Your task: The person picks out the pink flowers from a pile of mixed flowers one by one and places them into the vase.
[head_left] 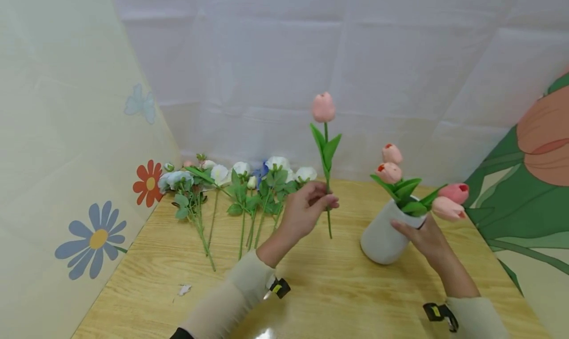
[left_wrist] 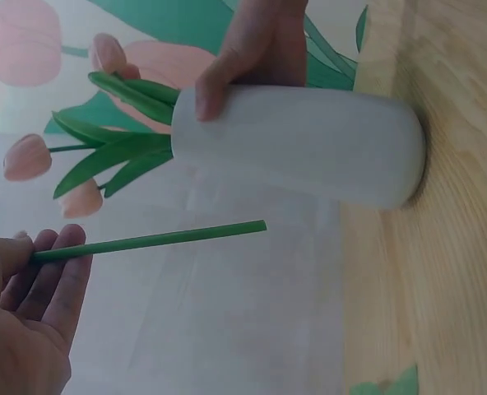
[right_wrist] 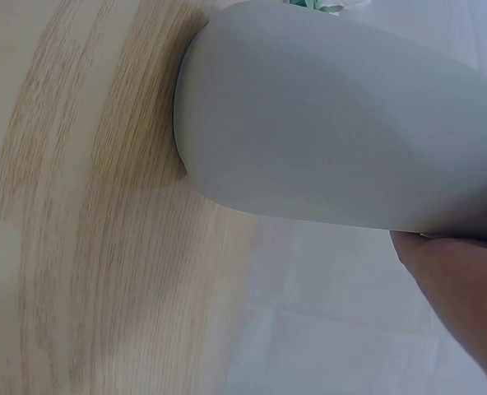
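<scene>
My left hand [head_left: 304, 208] pinches the green stem of a pink tulip [head_left: 323, 107], which stands upright above the table with its bare stem end [left_wrist: 227, 231] pointing down. To its right is a white vase [head_left: 386, 234], tilted slightly toward my right hand [head_left: 428, 237]. That hand grips the vase near its rim, thumb on the near side and the other fingers hidden behind it. Several pink tulips with green leaves [head_left: 405, 190] lean out of the vase mouth. In the right wrist view the vase's base [right_wrist: 196, 107] sits against the wooden table.
On the back left of the table [head_left: 329, 299] lie several flowers: pale blue blooms [head_left: 175, 179], white blooms [head_left: 277, 163] and leafy stems. A small white scrap [head_left: 184, 289] lies at the front left. A pale cloth wall [head_left: 249, 72] rises behind, with printed panels at both sides.
</scene>
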Motion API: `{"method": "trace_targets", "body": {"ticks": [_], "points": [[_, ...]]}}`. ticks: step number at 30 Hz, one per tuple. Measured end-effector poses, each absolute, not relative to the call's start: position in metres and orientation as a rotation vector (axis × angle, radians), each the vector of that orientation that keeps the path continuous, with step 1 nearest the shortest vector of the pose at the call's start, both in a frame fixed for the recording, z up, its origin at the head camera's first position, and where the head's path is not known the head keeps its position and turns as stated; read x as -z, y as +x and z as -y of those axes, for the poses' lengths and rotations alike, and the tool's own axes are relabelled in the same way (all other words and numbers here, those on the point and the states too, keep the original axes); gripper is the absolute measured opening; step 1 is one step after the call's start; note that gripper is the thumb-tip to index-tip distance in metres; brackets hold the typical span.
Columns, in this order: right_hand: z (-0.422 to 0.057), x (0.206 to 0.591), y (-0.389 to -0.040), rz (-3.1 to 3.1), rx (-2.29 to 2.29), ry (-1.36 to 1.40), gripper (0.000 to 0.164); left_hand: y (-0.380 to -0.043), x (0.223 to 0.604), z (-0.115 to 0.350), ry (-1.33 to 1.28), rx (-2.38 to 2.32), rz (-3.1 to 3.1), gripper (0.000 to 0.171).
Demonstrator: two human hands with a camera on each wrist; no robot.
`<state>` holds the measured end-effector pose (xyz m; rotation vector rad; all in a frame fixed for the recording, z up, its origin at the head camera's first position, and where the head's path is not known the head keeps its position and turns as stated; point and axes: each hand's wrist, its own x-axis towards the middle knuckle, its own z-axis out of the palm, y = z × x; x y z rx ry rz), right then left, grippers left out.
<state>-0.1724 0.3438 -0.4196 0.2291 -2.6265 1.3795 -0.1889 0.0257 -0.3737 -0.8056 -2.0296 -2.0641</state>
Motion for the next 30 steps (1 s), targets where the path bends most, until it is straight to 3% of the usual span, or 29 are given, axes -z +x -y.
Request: {"method": "trace_targets", "body": {"ticks": [30], "points": [[-0.342, 0.419, -0.172, 2.587, -1.401, 0.273, 0.06, -0.187, 0.329, -0.1, -1.182, 1.916, 1.794, 0.016]]}}
